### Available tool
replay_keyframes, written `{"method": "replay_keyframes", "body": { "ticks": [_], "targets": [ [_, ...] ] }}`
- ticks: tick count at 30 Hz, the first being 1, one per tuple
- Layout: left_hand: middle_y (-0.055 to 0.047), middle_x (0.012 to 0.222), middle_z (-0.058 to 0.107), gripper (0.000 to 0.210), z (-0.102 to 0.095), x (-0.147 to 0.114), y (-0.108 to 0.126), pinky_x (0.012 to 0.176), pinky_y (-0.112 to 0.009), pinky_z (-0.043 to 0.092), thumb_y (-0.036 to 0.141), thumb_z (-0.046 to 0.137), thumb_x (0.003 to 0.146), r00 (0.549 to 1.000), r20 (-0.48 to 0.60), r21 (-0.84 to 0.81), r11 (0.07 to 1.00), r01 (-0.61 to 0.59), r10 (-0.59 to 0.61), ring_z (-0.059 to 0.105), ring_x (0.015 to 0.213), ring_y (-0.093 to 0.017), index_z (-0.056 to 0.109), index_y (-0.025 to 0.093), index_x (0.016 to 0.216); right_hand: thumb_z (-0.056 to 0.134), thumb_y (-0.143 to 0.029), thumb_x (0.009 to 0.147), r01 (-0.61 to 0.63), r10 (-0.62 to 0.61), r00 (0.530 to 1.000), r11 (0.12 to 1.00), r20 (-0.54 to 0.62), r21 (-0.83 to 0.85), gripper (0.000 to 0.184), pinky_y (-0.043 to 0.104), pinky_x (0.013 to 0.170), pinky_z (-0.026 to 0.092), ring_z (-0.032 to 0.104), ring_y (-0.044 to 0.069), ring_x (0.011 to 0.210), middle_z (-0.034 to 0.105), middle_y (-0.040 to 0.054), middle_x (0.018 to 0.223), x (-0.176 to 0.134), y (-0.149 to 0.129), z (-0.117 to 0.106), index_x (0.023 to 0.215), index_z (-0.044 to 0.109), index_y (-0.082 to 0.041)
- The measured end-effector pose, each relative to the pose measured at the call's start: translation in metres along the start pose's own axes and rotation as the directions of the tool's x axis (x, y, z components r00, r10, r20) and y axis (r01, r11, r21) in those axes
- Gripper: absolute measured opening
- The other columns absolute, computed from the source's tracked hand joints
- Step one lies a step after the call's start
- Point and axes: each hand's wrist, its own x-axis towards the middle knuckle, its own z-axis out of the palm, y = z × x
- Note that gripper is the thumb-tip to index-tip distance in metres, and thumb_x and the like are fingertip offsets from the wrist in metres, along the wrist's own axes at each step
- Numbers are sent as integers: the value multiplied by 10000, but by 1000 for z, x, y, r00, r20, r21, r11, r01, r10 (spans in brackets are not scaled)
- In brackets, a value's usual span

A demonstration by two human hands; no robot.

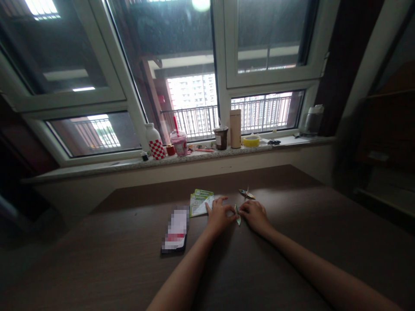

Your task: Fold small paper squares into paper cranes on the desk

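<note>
Between my two hands is a small folded piece of paper, pale green and white, narrow and pointed at its lower end. My left hand pinches it from the left, with its other fingers spread out over some green-and-white printed paper sheets. From the right, my right hand grips the same paper with its fingers curled in. Just beyond my right hand lies a small folded paper figure with pointed ends. The finer folds are too small to make out.
A phone with a blurred screen lies left of my left forearm on the brown table. Along the windowsill stand a checkered bottle, a pink drink cup, a brown cup, a tan flask and yellow tape.
</note>
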Motion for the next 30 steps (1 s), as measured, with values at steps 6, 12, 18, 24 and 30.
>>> {"method": "replay_keyframes", "body": {
  "ticks": [6,12,18,24,30],
  "targets": [
    [3,1405,553,74,2,1,5,1127,-757,45,324,697,846,999,-36,25,1000,-4,5,441,1331,-284,770,330,856,576,-288,856,0,-1,1000,999,-9,-44,168,391,1015,308,535,237,1116,686,33,1063,-1,-1,1,861,740,-252],
    [13,1419,539,109,6,2,7,1122,-764,51,316,669,863,997,-69,-10,999,34,-34,443,1327,-289,776,323,846,552,-284,887,-6,7,1000,994,10,-111,190,418,1038,292,511,263,1160,672,63,1092,-1,-4,3,899,730,-221],
    [13,1492,470,90,7,4,11,1074,-811,85,314,689,834,988,-68,-22,991,134,-135,369,1382,-338,778,323,824,522,-295,924,17,-14,1000,982,21,-190,222,441,1045,290,486,286,1192,649,102,1138,-1,-7,5,963,721,-204],
    [9,1544,417,88,7,6,14,1046,-837,76,310,685,831,985,-58,18,987,161,-159,298,1423,-364,772,323,838,516,-339,936,35,-44,998,977,-40,-208,230,450,1041,308,491,281,1168,625,103,1170,-3,-5,8,1011,700,-224],
    [9,1583,364,111,6,4,13,1040,-840,63,315,661,847,986,-38,33,986,166,-165,256,1455,-369,771,332,859,553,-313,909,32,-40,998,987,-49,-155,187,421,1030,316,488,260,1153,629,70,1176,-1,-2,7,936,720,-234]
  ]
}}
